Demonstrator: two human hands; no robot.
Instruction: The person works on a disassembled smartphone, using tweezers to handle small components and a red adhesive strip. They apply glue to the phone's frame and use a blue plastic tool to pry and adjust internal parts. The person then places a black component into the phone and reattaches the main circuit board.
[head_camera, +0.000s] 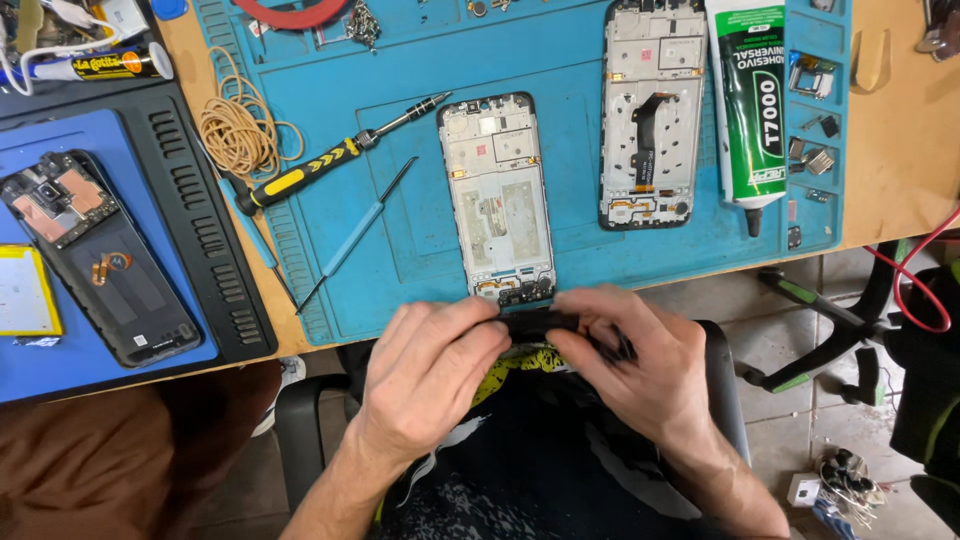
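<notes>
The blue repair mat (400, 250) fills the upper middle of the frame, with two stripped phone frames on it: one dead centre (497, 195), the other (648, 110) to its right. Low in the centre, your left hand (430, 365) and right hand (630, 360) are both pinching a small black part (535, 322) between them. The yellow-handled screwdriver (335, 160) lies upper left of centre.

Both hands cover most of the small black part (540, 322) just below the blue mat (400, 250). The red ring (292, 10) at the mat's top is cut off by the edge.
</notes>
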